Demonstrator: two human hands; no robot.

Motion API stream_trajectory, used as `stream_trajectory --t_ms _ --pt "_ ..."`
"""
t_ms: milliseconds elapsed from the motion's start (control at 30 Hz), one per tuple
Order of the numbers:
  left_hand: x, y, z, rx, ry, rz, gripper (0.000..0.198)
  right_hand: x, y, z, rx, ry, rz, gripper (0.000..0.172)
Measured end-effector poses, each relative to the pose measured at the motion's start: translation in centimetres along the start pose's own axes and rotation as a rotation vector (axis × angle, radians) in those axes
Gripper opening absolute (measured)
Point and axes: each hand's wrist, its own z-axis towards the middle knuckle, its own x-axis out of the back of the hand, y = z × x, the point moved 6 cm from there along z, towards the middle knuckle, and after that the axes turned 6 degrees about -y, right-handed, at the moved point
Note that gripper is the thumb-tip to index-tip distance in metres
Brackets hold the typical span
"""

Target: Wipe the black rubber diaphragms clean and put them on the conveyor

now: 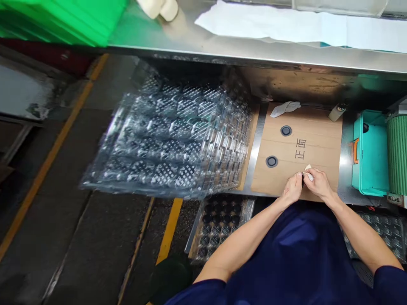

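Both my hands meet over the near edge of a brown cardboard sheet (318, 140) printed with two characters. My left hand (292, 188) is closed in a pinch on a small dark part I can barely see. My right hand (318, 183) is closed on a small white cloth (308, 173), which it presses against that part. Two black round rings lie on the cardboard, one (285, 130) farther away and one (271, 161) nearer, both left of my hands.
A stack of clear plastic blister trays (171, 135) holding dark parts sits to the left. More trays (219, 224) lie below the bench edge. A teal bin (370, 152) and green ribbed roll (397, 152) stand right. A crumpled white cloth (285, 108) lies at the cardboard's far edge.
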Motion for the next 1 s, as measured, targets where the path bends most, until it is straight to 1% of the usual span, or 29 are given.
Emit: stream_trajectory --t_ms 100,200,267,333,400,467,633,733,900,1000 --pt "-0.6 -1.2 4.5 -0.146 -0.053 0.036 0.057 -0.5 3.2 2.2 0.033 0.081 -0.027 0.019" --pt "-0.6 -2.6 9.3 -0.328 -0.028 0.039 0.057 -0.9 6.0 5.0 0.118 0.222 -0.075 0.018" --pt "-0.2 -3.0 11.6 -0.42 0.009 0.043 0.057 -0.6 6.8 6.6 0.18 0.321 -0.098 0.017" --pt "0.2 -3.1 12.8 -0.49 0.027 0.033 0.057 -0.2 6.8 7.5 0.236 0.387 -0.116 0.017" --pt "0.6 -2.9 13.0 -0.551 0.019 0.02 0.058 -0.1 6.4 7.7 0.282 0.427 -0.141 0.017" --pt "0.6 -3.0 12.8 -0.584 0.012 0.033 0.058 -0.4 6.0 7.4 0.319 0.45 -0.17 0.017" --pt "0.0 -3.7 12.6 -0.575 0.028 0.129 0.061 -1.2 6.0 6.7 0.337 0.508 -0.24 0.017" --pt "-0.3 -3.6 12.7 -0.589 0.019 0.107 0.06 -1.2 6.6 6.7 0.323 0.488 -0.264 0.017" --pt "0.0 -3.8 12.8 -0.527 0.021 -0.053 0.061 -1.4 7.2 6.7 0.296 0.436 -0.248 0.018" --pt "0.0 -3.9 13.0 -0.538 0.047 0.021 0.06 -1.4 7.1 6.7 0.304 0.456 -0.237 0.019"
